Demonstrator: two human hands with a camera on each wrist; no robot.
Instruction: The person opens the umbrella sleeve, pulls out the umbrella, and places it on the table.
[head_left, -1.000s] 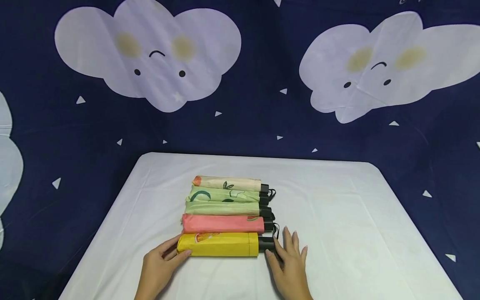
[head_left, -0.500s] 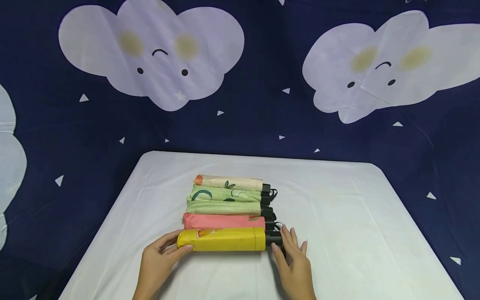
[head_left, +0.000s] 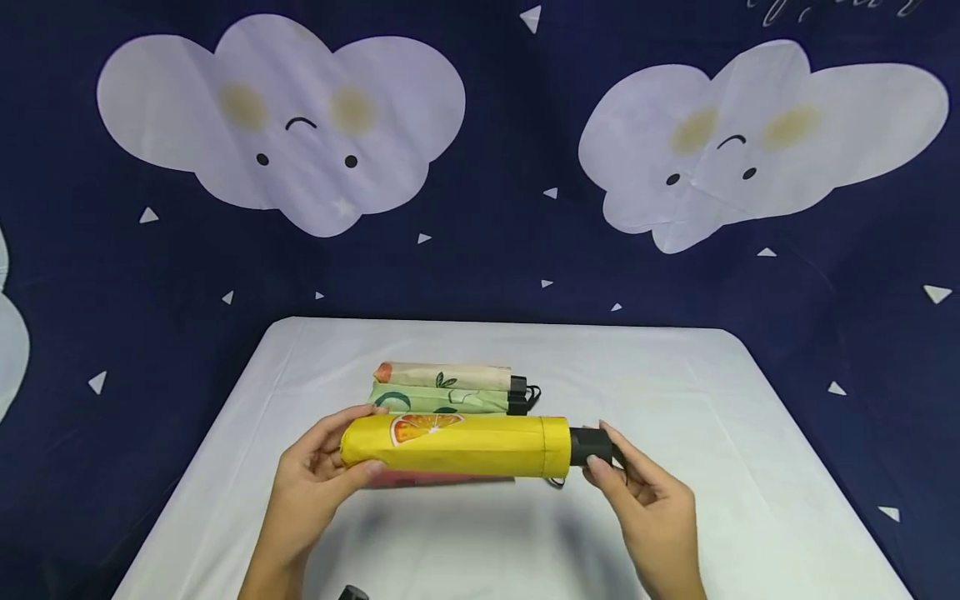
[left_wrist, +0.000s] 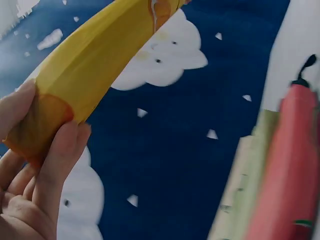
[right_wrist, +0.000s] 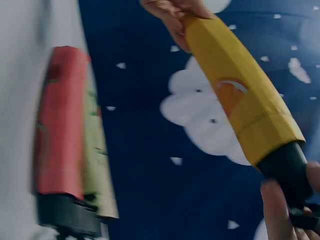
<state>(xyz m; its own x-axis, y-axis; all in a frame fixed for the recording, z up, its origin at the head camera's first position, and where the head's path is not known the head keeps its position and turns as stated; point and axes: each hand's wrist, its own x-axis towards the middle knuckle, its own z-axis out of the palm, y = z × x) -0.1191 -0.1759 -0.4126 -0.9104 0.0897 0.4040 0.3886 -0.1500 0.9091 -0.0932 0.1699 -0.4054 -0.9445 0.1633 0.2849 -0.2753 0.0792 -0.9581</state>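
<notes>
A folded yellow umbrella with an orange-slice print hangs level above the white table, held at both ends. My left hand grips its tip end, seen close in the left wrist view as yellow fabric between thumb and fingers. My right hand pinches the black handle, which also shows in the right wrist view. Behind and below lie more folded umbrellas: a cream one, a green one and a pink one, mostly hidden by the yellow one.
A dark blue backdrop with white clouds hangs behind the table. The row of umbrellas on the cloth shows in the wrist views, the pink one nearest. A small dark object peeks in at the bottom edge.
Both hands have lifted the yellow umbrella off the table from the front of the row and raised it toward me. It now covers the pink and lower green umbrellas.
</notes>
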